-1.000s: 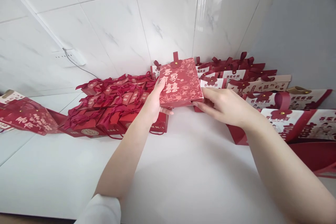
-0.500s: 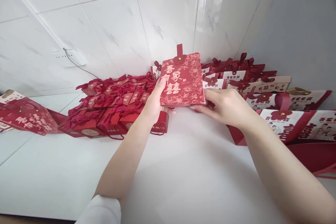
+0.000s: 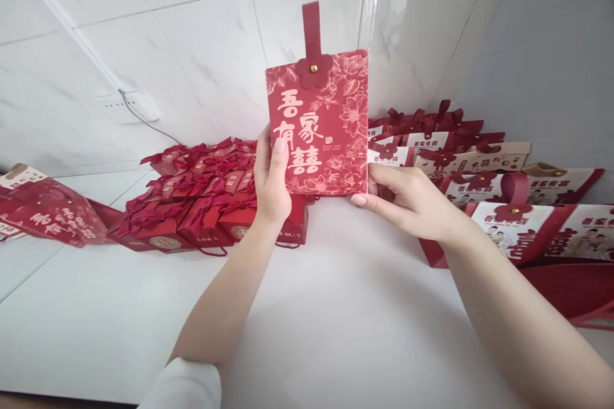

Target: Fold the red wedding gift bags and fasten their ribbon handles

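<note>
A red gift box with pale flower prints, Chinese lettering and a strap handle fixed by a gold stud stands upright before me, front face toward me. My left hand grips its left edge, thumb on the front and the fingers mostly hidden behind. At the lower right corner my right hand pinches the box, its thumb by the bottom edge and the other fingers partly out of sight behind the side. Behind the box, part of a group of small red boxes with ribbon bows is covered.
Several red and white gift bags with strap handles stand in rows at the right. Flat red packages lie at the left on the white table. A cable runs from a wall socket on the tiled wall.
Both hands still hold the gift box. It has risen slightly and tilted upright, so its front faces me more fully and its strap shows longer.
</note>
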`<state>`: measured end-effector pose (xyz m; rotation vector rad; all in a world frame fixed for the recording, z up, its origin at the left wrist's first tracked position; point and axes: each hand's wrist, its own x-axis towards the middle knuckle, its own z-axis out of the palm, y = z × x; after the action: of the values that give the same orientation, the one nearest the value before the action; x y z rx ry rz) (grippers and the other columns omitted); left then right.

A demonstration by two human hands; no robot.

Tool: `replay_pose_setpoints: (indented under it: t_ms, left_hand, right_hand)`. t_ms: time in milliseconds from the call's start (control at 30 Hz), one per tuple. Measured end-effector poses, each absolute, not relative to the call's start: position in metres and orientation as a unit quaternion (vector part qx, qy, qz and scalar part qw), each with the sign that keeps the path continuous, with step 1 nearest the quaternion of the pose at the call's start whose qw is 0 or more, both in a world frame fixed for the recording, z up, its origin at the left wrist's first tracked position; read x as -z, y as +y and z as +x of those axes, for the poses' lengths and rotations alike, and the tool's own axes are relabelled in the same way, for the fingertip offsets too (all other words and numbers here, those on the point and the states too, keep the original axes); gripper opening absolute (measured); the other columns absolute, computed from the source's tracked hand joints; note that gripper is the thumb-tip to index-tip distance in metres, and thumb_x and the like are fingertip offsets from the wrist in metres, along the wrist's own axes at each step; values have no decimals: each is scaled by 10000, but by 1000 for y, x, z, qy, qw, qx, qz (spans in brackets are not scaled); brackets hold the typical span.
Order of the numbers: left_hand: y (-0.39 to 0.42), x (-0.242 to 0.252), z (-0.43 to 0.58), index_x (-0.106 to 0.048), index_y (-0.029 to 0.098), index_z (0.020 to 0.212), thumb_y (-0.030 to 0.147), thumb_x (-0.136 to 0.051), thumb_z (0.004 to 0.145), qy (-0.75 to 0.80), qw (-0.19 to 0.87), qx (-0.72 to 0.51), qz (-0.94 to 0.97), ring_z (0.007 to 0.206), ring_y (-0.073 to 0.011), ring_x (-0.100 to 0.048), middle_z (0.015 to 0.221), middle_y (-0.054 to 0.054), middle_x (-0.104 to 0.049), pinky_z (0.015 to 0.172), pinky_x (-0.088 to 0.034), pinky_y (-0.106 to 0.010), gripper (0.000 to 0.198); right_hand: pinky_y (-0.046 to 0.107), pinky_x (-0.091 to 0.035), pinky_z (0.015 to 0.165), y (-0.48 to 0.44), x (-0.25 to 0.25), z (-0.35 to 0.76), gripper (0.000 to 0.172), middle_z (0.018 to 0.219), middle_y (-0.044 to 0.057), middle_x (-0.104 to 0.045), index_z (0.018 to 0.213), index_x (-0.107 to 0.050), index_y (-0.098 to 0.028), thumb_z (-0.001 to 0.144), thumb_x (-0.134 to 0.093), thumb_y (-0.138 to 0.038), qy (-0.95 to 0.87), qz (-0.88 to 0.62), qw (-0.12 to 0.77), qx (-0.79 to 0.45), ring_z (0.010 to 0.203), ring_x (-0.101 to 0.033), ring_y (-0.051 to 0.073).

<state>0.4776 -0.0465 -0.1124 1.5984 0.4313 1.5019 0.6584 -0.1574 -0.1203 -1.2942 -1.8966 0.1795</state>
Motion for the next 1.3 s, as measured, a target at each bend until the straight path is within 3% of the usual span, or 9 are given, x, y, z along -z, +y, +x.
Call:
replay_pose_setpoints:
  t_ms: [200,400,600,700,833,967,1167,1300]
  left_hand:
    - [-51,112,477,-500,343,1346,562,-455,941,202,356,-622,668,1310,-204,-507,1355,-18,-567,1097,-416,-310,463]
    - [-45,117,480,-516,342,1330,612,-305,959,223,361,-626,655,1326,-194,-496,1402,-27,-542,1081,-420,-296,505]
    - [-43,112,475,-550,308,1268,554,-385,967,198,328,-629,677,1332,-187,-477,1385,-22,-542,1096,-387,-283,422]
    - [-47,113,476,-553,272,1151,591,-455,924,225,326,-640,658,1239,-197,-532,1231,-39,-592,1033,-424,-297,403]
    - [-54,121,481,-557,222,871,624,-491,889,268,367,-587,670,1000,-199,-589,918,-33,-599,897,-461,-304,408]
    - [-56,128,486,-582,196,753,590,-501,900,249,427,-495,714,903,-202,-579,864,-43,-613,834,-454,-307,429]
    - [-57,130,487,-671,192,754,518,-539,904,220,397,-480,751,924,-192,-589,976,-56,-630,843,-451,-297,381]
    - [-59,131,489,-622,177,595,485,-538,916,213,381,-471,767,964,-197,-600,993,-62,-625,870,-468,-318,453]
  right_hand:
    - [288,-539,596,-152,125,653,318,804,39,-669,799,-514,-222,967,-485,-490,-664,-496,494,-262,740,-678,184]
    - [304,-573,632,-150,126,653,315,840,45,-688,832,-534,-222,985,-446,-483,-671,-497,484,-260,743,-691,179]
    - [319,-544,661,-148,128,657,322,774,26,-646,803,-529,-223,954,-501,-505,-649,-555,483,-194,735,-671,190]
    - [334,-543,719,-141,132,658,309,975,51,-660,835,-493,-239,896,-591,-525,-576,-555,581,-148,911,-652,220]
    - [366,-548,820,-130,141,651,295,1156,60,-657,953,-554,-260,900,-565,-550,-543,-486,649,-219,1032,-642,240]
    - [381,-564,788,-122,151,642,341,1125,61,-677,1094,-588,-274,909,-538,-557,-491,-461,695,-252,969,-666,246]
    - [364,-537,663,-121,152,646,356,861,41,-648,804,-567,-247,897,-528,-589,-443,-470,731,-221,821,-634,237]
    - [349,-506,645,-121,152,650,389,776,23,-581,713,-480,-239,917,-505,-570,-440,-474,738,-192,748,-588,213]
